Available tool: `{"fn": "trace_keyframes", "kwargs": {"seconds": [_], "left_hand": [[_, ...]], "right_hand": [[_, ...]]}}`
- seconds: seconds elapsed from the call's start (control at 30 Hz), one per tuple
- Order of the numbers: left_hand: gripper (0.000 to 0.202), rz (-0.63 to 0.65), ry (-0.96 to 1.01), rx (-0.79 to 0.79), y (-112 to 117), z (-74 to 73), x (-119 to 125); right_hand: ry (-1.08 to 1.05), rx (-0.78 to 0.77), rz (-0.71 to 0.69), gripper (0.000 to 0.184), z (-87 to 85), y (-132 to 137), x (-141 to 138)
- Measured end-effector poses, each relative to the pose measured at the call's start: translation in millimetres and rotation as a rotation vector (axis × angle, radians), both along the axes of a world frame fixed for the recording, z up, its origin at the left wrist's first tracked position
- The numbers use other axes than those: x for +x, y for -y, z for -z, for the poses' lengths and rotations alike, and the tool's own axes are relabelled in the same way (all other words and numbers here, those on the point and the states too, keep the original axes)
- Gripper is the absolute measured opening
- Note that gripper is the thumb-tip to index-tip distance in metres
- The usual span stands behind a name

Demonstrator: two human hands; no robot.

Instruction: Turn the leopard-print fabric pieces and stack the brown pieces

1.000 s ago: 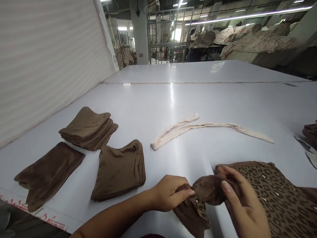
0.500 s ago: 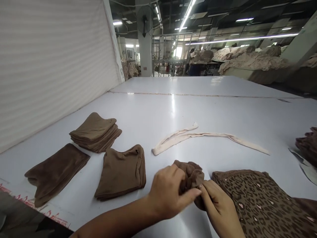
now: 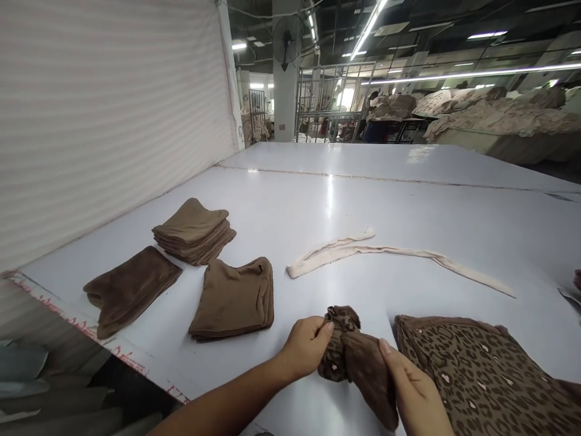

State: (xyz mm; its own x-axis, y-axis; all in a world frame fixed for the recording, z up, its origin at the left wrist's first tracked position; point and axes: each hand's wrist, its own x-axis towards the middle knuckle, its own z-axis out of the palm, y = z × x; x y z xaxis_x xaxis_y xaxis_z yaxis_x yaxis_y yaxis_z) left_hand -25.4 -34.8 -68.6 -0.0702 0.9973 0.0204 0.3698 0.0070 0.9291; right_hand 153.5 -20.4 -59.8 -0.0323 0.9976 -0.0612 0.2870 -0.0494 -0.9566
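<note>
Between my hands is a crumpled brown fabric piece (image 3: 370,369), plain on the right and leopard-printed on its left part. My left hand (image 3: 306,345) pinches the printed part between thumb and fingers. On the other side, my right hand (image 3: 415,387) grips the plain part's edge; some of its fingers are hidden under the cloth. The bunched cloth is held just above the white table (image 3: 290,188). Right of it lies a leopard-print fabric stack (image 3: 485,363) with small pink spots, partly behind my right hand.
Three stacks of folded brown pieces lie to the left: a light brown one (image 3: 195,227), a dark one (image 3: 134,287) and a nearer one (image 3: 233,297). A cream fabric strip (image 3: 358,249) stretches across the middle. A white sheet (image 3: 113,91) hangs on the left.
My hands have moved apart, and the bunched cloth between them has opened out, showing leopard print and a plain flap. The view has turned slightly left.
</note>
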Motion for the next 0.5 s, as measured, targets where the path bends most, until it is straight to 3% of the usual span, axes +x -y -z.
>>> {"fn": "trace_keyframes", "kwargs": {"seconds": [0.17, 0.23, 0.3, 0.37, 0.43, 0.5], "left_hand": [[0.032, -0.042, -0.011, -0.029, -11.1, -6.9, -12.1], [0.031, -0.042, 0.0, -0.033, -13.3, -14.3, -11.9], [0.028, -0.069, 0.001, -0.026, -15.5, -19.8, -9.7], [0.026, -0.105, 0.03, -0.031, -19.1, -20.8, -7.7], [0.033, -0.111, 0.095, -0.067, -24.0, -16.8, -7.3], [0.04, -0.095, 0.163, -0.113, -27.8, -8.6, -8.2]], "right_hand": [[0.645, 0.793, -0.141, 0.061, -7.7, 2.4, 0.8], [0.781, 0.963, -0.256, 0.056, -8.1, -0.9, -7.4], [0.792, 0.998, -0.291, 0.039, -5.2, -5.1, -19.1], [0.666, 0.935, -0.349, 0.027, -2.5, -7.4, -30.6], [0.443, 0.792, -0.373, 0.022, -1.8, -7.7, -37.8], [0.196, 0.523, -0.218, 0.023, -0.9, -8.9, -39.4]]}}
